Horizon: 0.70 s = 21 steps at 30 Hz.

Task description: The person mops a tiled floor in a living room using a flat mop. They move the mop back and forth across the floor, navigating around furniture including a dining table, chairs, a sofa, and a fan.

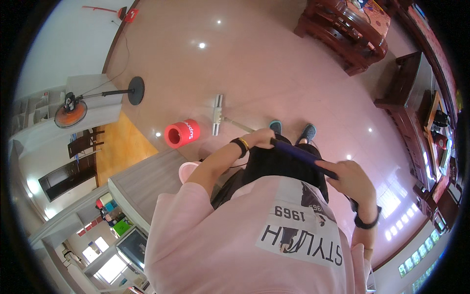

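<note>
I hold a long pole with a dark blue grip (299,155) across my front. My left hand (262,138) is closed round it, with the lighter shaft (237,123) running on to a flat silver mop head (217,115) on the floor. My right hand (348,179) grips the blue part farther back, near my right hip. A red cylindrical container (174,134) with white lettering is just left of the mop head. My two feet (308,133) in dark shoes stand right of the shaft.
A standing fan (71,114) with a round black base is at left. A grey cabinet (142,176) is by my left arm, beside a partly hidden pink round item (185,172). Dark wooden furniture (342,41) lines the upper right and right side of the tiled floor (245,59).
</note>
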{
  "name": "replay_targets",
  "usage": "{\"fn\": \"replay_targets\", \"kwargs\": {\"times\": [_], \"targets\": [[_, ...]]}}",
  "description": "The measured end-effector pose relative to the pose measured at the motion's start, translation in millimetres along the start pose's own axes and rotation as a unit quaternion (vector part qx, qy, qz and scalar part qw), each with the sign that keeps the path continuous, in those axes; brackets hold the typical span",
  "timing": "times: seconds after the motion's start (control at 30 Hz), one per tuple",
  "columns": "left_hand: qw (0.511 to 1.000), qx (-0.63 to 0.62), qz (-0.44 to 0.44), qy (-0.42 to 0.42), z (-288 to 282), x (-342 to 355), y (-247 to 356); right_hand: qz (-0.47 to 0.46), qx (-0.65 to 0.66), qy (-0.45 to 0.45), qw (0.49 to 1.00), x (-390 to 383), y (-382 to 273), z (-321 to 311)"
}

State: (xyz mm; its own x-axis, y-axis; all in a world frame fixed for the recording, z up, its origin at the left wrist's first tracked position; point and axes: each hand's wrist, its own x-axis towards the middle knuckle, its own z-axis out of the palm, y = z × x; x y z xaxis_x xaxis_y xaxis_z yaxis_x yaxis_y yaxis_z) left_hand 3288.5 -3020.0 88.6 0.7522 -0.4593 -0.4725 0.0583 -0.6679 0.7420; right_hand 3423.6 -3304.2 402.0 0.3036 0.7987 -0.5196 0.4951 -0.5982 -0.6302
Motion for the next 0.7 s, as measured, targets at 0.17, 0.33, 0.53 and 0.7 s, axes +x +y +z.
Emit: {"fn": "replay_targets", "kwargs": {"times": [0.17, 0.33, 0.53, 0.7], "targets": [[0.987, -0.016, -0.155, -0.039, 7, -58, -53, -0.041, 0.031, 0.003, 0.999, 62, -15, 61], [0.989, 0.032, -0.138, 0.052, 42, -83, -66, 0.011, -0.028, -0.036, 0.999, 68, -36, 90], [0.961, 0.03, -0.152, 0.229, 73, -87, -55, -0.019, -0.148, -0.054, 0.987, 58, -39, 104], [0.922, 0.049, -0.264, 0.279, 88, -83, -34, -0.046, -0.173, -0.015, 0.984, 44, -25, 118]]}}
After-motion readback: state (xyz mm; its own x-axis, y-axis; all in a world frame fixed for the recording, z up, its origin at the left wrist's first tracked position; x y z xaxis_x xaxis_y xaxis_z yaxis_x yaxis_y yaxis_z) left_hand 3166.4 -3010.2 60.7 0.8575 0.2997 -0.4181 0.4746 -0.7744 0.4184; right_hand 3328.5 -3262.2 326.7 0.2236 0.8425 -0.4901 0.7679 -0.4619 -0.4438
